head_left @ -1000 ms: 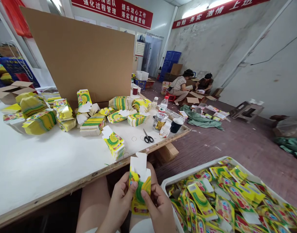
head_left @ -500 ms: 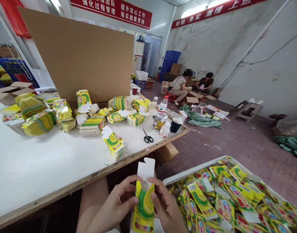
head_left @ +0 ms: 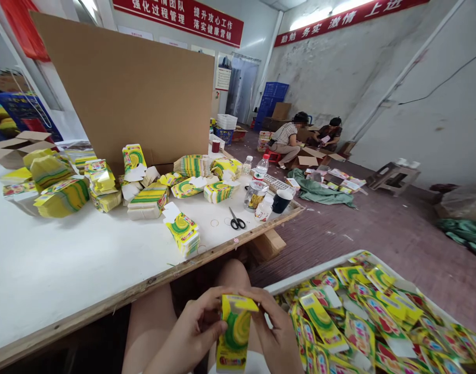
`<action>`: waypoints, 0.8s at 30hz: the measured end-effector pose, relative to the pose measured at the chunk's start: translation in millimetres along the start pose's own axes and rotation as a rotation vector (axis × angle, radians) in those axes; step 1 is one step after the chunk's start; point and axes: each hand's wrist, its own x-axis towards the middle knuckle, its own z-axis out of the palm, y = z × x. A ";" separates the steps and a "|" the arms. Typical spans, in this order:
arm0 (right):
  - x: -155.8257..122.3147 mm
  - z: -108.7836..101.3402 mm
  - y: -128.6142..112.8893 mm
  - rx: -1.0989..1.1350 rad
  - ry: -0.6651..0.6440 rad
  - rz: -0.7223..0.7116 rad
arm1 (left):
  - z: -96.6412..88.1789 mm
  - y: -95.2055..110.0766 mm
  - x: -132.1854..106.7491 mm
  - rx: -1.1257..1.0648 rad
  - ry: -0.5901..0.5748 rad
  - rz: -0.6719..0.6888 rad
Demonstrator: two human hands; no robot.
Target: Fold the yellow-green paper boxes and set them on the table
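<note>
A small yellow-and-green printed carton (head_left: pixel 234 335) stands upright above my lap, its top end folded over. My left hand (head_left: pixel 201 328) is closed on its left side, the thumb against the front edge. My right hand (head_left: pixel 275 332) is closed around the right side, its fingers at the top flap. Nearest on the table is a stack of flat cartons (head_left: pixel 182 231) with a white flap sticking out. To my right, a white tray (head_left: pixel 300 279) holds a heap of similar yellow cartons (head_left: pixel 325 322).
On the white table (head_left: pixel 66 265) lie bundles of flat cartons (head_left: pixel 148 200) and black-handled scissors (head_left: pixel 238 222). A glass jar (head_left: pixel 256 195), a bottle (head_left: pixel 262 166) and a dark mug (head_left: pixel 282 201) stand near its right corner. A large cardboard sheet (head_left: pixel 144 93) rises behind. Two people (head_left: pixel 286 135) sit farther off.
The white flap that stood up from the carton's top is folded down out of sight, and the yellow top edge is bent over. Both hands stay on the carton.
</note>
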 end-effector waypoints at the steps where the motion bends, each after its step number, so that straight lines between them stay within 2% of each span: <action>1: 1.1 -2.9 -1.1 -0.037 -0.023 -0.049 | -0.7 -0.8 0.8 0.049 0.023 0.021; 3: 2.7 -6.6 -4.0 -0.088 -0.067 -0.061 | -1.3 -3.0 2.2 0.123 0.075 0.050; 7: 2.4 -1.8 -5.0 -0.143 -0.174 0.175 | 0.9 -8.6 2.7 0.188 0.093 0.065; 9: 1.9 2.9 -2.1 -0.149 -0.185 0.229 | 1.8 -11.4 2.4 0.180 0.065 0.059; 17: 3.0 7.9 3.0 -0.283 -0.159 0.200 | 3.8 -13.6 5.1 0.060 0.065 0.017; 21: 2.0 11.7 2.5 -0.310 -0.042 0.198 | 8.5 -11.9 7.1 0.050 0.103 0.029; 24: 3.8 7.9 1.5 -0.249 -0.065 0.162 | 6.9 -9.9 9.7 0.001 0.154 0.006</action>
